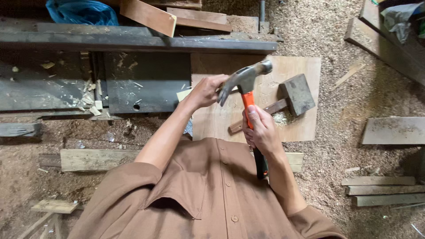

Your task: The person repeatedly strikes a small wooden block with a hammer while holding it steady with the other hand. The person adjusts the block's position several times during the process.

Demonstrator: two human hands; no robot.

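Claw hammer with steel head and orange-and-black handle (pixel 246 84), raised above the pale plywood sheet (pixel 305 71), head tilted toward far right, claw pointing near left. Gripped around the orange part of the handle by the right hand (pixel 261 130), fingers (pixel 252 116) wrapped tight and pressed together around the shaft; black lower end of the handle sticking out beneath the palm, toward the brown shirt (pixel 208 190).

Left hand (pixel 206 90) just left of the hammer head, at the far left edge of the plywood sheet, fingers curled together (whatever sits between them too small and hidden to tell, so pinching or merely touching cannot be told).

Wooden mallet with dark block head and brown handle (pixel 292 95) lying flat on the plywood, just right of the hammer, handle running toward near left and passing behind the right hand. Small heap of pale shavings beside the mallet's head.

Dark, scuffed metal machine bed (pixel 141 84) left of the plywood, strewn with chips. Blue plastic bag (pixel 82 11) at far left, brown boards (pixel 150 15) leaning beside it. Sawdust-covered floor (pixel 354 102) all around, with grey planks (pixel 380 190) stacked near right and a long pale plank (pixel 97 159) near left.
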